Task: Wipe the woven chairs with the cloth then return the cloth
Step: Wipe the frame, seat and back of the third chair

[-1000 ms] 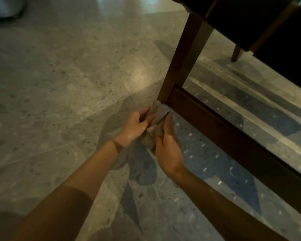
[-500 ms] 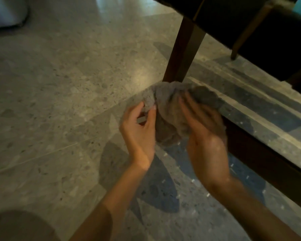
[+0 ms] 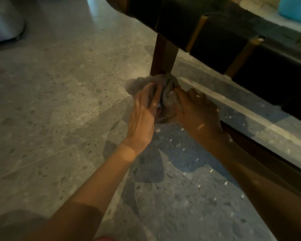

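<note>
A dark wooden chair with black woven straps on its seat (image 3: 215, 32) fills the upper right. Its front leg (image 3: 162, 58) comes down to a low crossbar (image 3: 276, 160) running to the lower right. A crumpled grey cloth (image 3: 169, 94) is bunched just below the leg. My left hand (image 3: 144, 112) holds its left side with fingers laid over the folds. My right hand (image 3: 196, 112) grips its right side, thumb on the fabric. Both hands meet in front of the leg's lower part, hiding where leg and crossbar join.
Speckled grey terrazzo floor (image 3: 59, 101) spreads to the left and below. A pale rounded object (image 3: 3, 23) sits at the top left corner. Something blue (image 3: 295, 7) rests on a light surface beyond the chair at the top right.
Both hands have lifted the cloth off the leg's foot and crossbar, spread it open, then bunched it together again. The view has tilted up, showing more of the woven seat.
</note>
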